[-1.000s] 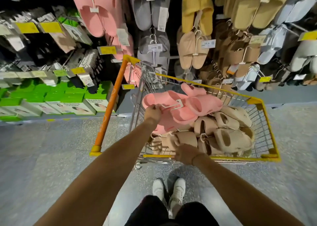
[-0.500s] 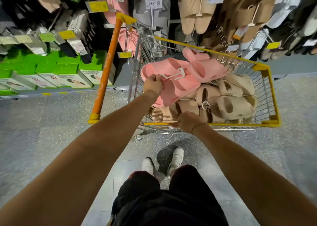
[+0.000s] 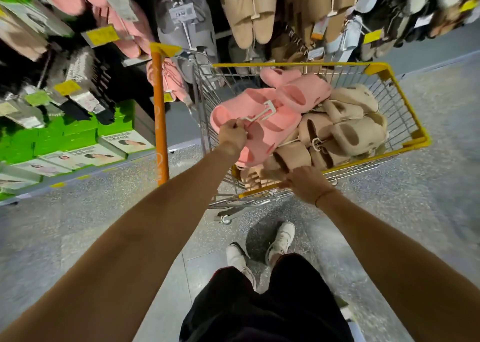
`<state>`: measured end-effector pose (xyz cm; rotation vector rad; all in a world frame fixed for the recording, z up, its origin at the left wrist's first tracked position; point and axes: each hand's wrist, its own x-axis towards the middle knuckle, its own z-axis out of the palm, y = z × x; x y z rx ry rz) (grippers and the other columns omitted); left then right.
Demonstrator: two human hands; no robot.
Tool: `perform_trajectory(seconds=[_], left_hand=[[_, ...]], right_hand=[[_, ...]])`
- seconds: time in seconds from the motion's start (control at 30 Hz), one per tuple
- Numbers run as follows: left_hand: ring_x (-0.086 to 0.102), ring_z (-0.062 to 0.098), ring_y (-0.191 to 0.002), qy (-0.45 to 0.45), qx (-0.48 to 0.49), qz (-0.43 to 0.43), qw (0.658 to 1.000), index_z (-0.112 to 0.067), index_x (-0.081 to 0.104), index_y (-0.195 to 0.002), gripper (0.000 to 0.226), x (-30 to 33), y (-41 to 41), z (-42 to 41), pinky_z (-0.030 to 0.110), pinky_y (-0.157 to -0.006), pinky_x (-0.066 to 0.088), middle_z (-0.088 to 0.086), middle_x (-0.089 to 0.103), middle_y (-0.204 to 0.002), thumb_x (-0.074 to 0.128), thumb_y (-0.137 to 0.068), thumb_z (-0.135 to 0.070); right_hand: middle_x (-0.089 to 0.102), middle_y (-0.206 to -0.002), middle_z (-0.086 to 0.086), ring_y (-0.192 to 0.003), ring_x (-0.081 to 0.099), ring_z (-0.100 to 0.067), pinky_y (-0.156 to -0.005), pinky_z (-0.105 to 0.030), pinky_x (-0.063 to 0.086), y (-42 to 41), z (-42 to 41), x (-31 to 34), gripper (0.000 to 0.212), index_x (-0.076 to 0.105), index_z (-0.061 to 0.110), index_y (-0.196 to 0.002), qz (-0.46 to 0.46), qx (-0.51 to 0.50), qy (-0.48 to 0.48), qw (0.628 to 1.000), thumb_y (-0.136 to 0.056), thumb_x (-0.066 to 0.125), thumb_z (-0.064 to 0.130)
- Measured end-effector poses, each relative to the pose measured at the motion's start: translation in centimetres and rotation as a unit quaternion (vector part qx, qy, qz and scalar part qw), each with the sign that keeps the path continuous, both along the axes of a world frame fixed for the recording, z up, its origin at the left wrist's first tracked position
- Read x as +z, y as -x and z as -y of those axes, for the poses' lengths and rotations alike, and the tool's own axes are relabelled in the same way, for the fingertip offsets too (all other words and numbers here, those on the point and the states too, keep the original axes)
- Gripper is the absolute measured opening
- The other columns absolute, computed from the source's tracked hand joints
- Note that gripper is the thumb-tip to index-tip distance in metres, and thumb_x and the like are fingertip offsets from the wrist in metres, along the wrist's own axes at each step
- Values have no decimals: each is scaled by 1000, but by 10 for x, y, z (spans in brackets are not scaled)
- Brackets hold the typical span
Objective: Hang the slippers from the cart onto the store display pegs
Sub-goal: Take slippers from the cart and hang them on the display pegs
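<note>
Left grip (image 3: 232, 136) round slipper hanger (image 3: 255, 115)

Pink slipper pair (image 3: 262, 126) on a white hanger (image 3: 262, 111), atop the pile at the wire cart's (image 3: 400, 107) left end, beige slippers (image 3: 348, 131) heaped beside, filling the cart's right side

We count 1 cart (image 3: 374, 69), 2 hands: left (image 3: 232, 136), right (image 3: 306, 184). In the cart approx 3 pink slippers (image 3: 262, 123) and approx 6 beige slippers (image 3: 355, 133), pile overlaps so can't be exact. 2 white hangers (image 3: 259, 113) visible there. 1 orange post (image 3: 159, 123). 2 white shoes (image 3: 281, 240).
</note>
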<state>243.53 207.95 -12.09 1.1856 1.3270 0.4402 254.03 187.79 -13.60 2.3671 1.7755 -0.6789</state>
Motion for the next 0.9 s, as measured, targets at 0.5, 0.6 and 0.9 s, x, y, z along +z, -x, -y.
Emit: perform_trajectory(seconds=[0.5, 0.6, 0.9], left_hand=[[61, 7, -73, -28, -61, -30, 997, -4, 66, -121, 29, -11, -152, 99, 7, -52, 46, 1, 67, -100, 46, -107, -20], [68, 17, -96, -31, -87, -34, 995, -9, 68, -123, 31, -24, -179, 113, 23, -78, 57, 5, 69, -118, 47, -106, -25], [67, 19, -94, -5, -123, -1, 992, -23, 70, -103, 26, -23, -278, 163, 35, -84, 58, 2, 69, -107, 45, -106, -29]], right_hand=[[72, -94, -10, -91, 65, -30, -78, -41, 52, -180, 95, -3, 33, 75, 21, -95, -69, -41, 13, 997, -91, 63, 51], [71, -99, -17, -91, 64, -36, -75, -40, 49, -213, 114, 8, 30, 73, 14, -105, -69, -38, -12, 997, -92, 67, 41], [68, -97, -10, -93, 62, -27, -71, -30, 39, -315, 155, 5, 37, 70, 22, -101, -2, -65, 52, 997, -93, 57, 55]])
